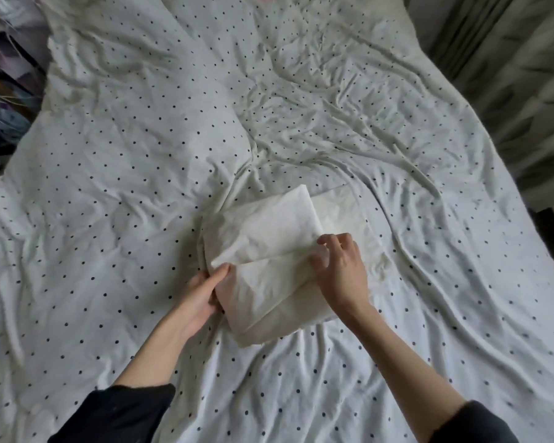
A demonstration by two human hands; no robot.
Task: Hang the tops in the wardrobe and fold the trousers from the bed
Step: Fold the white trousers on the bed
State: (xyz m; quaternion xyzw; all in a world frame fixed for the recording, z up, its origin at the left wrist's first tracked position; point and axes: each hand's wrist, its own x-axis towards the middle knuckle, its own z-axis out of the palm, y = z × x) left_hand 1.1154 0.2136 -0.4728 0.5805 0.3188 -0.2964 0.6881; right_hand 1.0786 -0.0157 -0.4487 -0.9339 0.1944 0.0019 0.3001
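Head view: left hand (202,292) and right hand (339,266) pinch folded trousers (269,251).

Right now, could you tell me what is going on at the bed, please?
A person is folding a white garment, apparently the trousers, on the polka-dot duvet. The left hand grips its left edge, and the right hand pinches the top layer at the right. It is already a compact packet lying on the bed.
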